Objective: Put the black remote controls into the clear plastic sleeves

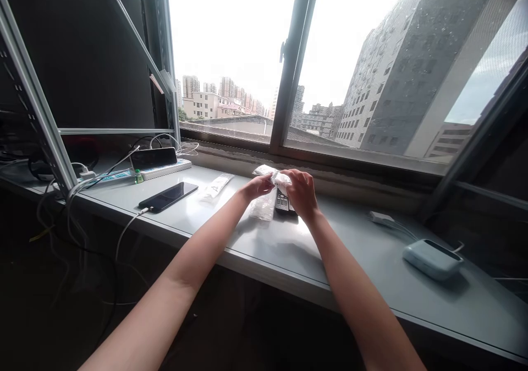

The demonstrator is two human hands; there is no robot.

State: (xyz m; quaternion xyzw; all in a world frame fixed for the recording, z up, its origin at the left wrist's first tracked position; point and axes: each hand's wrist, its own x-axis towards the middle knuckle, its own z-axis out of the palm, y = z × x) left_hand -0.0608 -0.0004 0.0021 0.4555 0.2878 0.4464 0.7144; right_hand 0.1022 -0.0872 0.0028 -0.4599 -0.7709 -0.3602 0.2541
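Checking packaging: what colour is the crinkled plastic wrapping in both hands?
The wrapping looks white, best in head view.

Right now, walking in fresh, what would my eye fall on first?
Probably the wide, bright glass window, filling much of the upper view. Then the left fingers and right fingers at mid-view, pinching crumpled white wrapping over the smooth grey desk, near a dark keypad device. Off to the right sits a rounded pale-blue box.
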